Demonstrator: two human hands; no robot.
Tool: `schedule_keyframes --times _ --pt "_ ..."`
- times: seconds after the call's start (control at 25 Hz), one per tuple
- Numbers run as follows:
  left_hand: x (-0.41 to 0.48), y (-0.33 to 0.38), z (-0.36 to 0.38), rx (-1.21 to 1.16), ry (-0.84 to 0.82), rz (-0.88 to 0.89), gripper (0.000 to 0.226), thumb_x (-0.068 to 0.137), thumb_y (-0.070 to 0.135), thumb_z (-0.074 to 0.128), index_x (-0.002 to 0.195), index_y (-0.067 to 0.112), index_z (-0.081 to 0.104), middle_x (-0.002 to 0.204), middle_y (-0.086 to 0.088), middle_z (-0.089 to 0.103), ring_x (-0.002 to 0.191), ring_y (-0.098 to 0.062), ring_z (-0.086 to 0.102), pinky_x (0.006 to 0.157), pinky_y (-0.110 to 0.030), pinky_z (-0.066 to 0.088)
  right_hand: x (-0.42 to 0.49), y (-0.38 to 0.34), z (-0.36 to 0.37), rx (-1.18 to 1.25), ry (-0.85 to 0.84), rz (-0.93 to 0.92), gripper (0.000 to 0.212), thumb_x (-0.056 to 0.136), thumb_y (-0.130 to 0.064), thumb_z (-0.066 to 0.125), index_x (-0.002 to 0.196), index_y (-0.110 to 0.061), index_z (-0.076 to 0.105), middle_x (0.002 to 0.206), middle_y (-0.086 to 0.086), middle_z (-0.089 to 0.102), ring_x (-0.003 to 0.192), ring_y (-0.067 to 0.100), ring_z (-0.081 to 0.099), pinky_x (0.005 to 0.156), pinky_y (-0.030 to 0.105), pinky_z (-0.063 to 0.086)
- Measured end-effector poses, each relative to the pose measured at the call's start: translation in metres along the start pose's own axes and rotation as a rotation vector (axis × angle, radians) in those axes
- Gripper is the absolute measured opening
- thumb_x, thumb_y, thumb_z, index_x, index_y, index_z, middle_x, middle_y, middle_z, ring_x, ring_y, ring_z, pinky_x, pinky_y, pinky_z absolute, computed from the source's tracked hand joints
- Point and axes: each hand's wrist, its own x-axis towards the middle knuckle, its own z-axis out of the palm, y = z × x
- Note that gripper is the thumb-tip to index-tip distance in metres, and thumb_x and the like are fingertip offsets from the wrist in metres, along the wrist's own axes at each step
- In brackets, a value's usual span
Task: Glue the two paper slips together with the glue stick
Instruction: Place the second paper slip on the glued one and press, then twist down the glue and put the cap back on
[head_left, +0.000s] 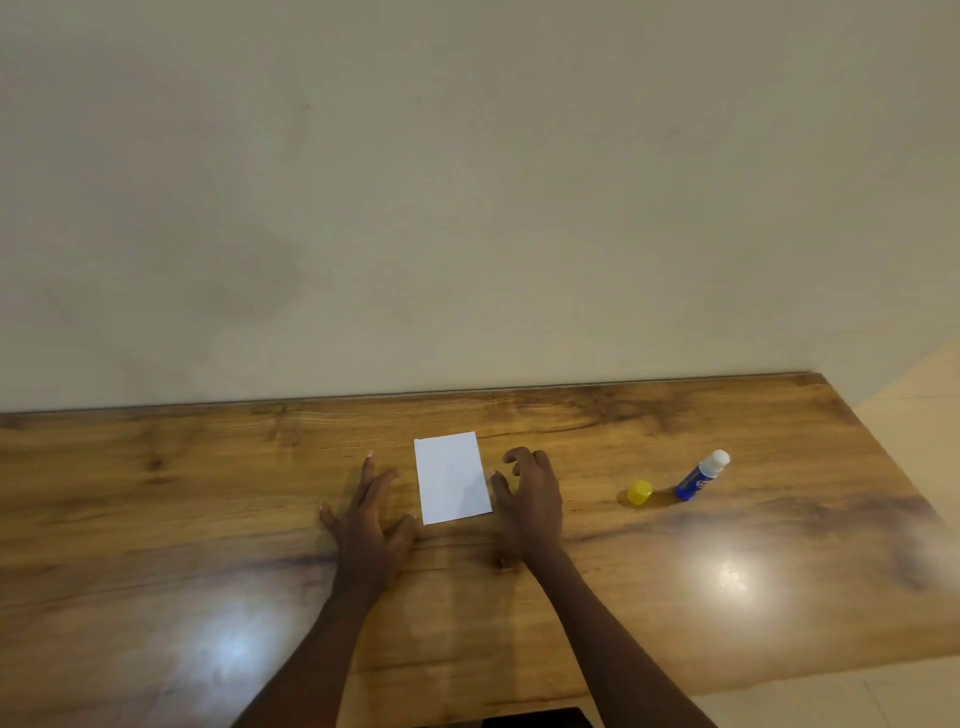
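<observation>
A white paper slip (451, 478) lies flat on the wooden table (208, 493), near its middle; only one white rectangle shows, so I cannot tell whether a second slip lies under it. My left hand (370, 519) rests flat on the table just left of the paper, fingers spread, holding nothing. My right hand (530, 496) hovers at the paper's right edge with curled fingers apart, holding nothing. The blue glue stick (701, 476) stands tilted and uncapped, white tip up, far to the right. Its yellow cap (639, 491) sits on the table to the left of the stick.
A plain beige wall (467, 182) rises behind the table's far edge. The table's right edge runs diagonally at the right, with pale floor (924, 395) beyond it. A dark object (535, 719) peeks in at the bottom edge.
</observation>
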Motion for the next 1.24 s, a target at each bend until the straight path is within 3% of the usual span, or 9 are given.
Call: schedule_keyframes --times 0.2,0.28,0.36,0.44,0.56,0.72,0.88,1.04,1.24 --pt "0.006 0.018 0.001 0.090 -0.047 -0.128 0.065 0.076 0.036 0.066 0.132 0.021 0.038 0.155 -0.004 0.014 0.139 -0.028 0.023 0.108 -0.064 -0.003 0.006 0.025 -0.077 -0.019 0.244 -0.124 0.022 0.083 -0.011 0.058 0.104 -0.004 0.056 0.103 0.016 0.058 0.088 0.028 0.055 0.068 0.034 0.042" --pt "-0.003 0.053 0.024 0.098 -0.063 0.011 0.067 0.076 0.033 0.067 0.133 0.017 0.036 0.154 -0.004 0.018 0.138 -0.025 0.026 0.109 -0.061 -0.003 0.013 0.034 -0.113 -0.025 0.369 -0.146 0.026 0.081 -0.018 0.061 0.103 -0.005 0.057 0.102 0.016 0.059 0.089 0.030 0.056 0.072 0.038 0.043" --pt "-0.016 0.096 0.058 0.002 -0.220 0.163 0.072 0.077 0.033 0.067 0.137 0.017 0.031 0.154 -0.003 0.016 0.139 -0.023 0.025 0.113 -0.053 -0.005 0.019 0.045 -0.145 0.022 0.493 -0.136 0.036 0.078 -0.028 0.065 0.107 -0.010 0.055 0.105 0.012 0.057 0.093 0.028 0.055 0.076 0.040 0.040" --pt "-0.029 0.137 0.090 -0.103 -0.347 0.166 0.076 0.077 0.030 0.067 0.139 0.019 0.025 0.154 -0.003 0.019 0.139 -0.025 0.022 0.117 -0.051 0.007 0.018 0.061 -0.169 0.109 0.532 -0.111 0.051 0.071 -0.041 0.067 0.113 -0.017 0.049 0.111 0.007 0.053 0.099 0.023 0.052 0.079 0.040 0.037" --pt "-0.034 0.174 0.121 -0.220 -0.351 0.080 0.077 0.074 0.022 0.071 0.137 0.021 0.029 0.147 -0.004 0.036 0.133 -0.029 0.031 0.109 -0.041 0.031 0.011 0.093 -0.186 0.257 0.418 -0.044 0.069 0.062 -0.050 0.068 0.121 -0.025 0.041 0.114 0.000 0.046 0.100 0.018 0.049 0.080 0.042 0.045" --pt "-0.028 0.190 0.137 -0.203 -0.304 0.023 0.073 0.072 0.014 0.072 0.134 0.021 0.036 0.138 -0.008 0.049 0.126 -0.029 0.042 0.100 -0.036 0.040 0.005 0.129 -0.178 0.313 0.227 0.077 0.078 0.057 -0.044 0.077 0.124 -0.025 0.041 0.115 0.006 0.048 0.086 0.017 0.050 0.066 0.032 0.049" --pt "-0.021 0.194 0.144 -0.144 -0.303 0.033 0.062 0.073 0.009 0.070 0.129 0.019 0.045 0.134 -0.004 0.053 0.124 -0.025 0.045 0.104 -0.036 0.039 0.011 0.144 -0.163 0.310 0.174 0.101 0.066 0.062 -0.024 0.080 0.119 -0.020 0.047 0.108 0.003 0.051 0.081 0.017 0.052 0.062 0.028 0.047" --pt "-0.024 0.197 0.157 -0.112 -0.308 0.091 0.047 0.077 0.011 0.066 0.121 0.018 0.053 0.127 -0.002 0.059 0.119 -0.021 0.050 0.112 -0.042 0.027 0.021 0.148 -0.155 0.298 0.177 0.103 0.050 0.072 -0.016 0.072 0.117 -0.019 0.051 0.107 0.003 0.055 0.080 0.018 0.053 0.067 0.034 0.049" --pt "-0.025 0.200 0.162 -0.134 -0.306 0.101 0.031 0.079 0.009 0.062 0.110 0.014 0.061 0.116 -0.006 0.066 0.109 -0.020 0.056 0.105 -0.040 0.038 0.027 0.153 -0.149 0.284 0.164 0.090 0.035 0.078 -0.011 0.066 0.112 -0.012 0.058 0.107 0.009 0.063 0.083 0.017 0.055 0.068 0.027 0.046"
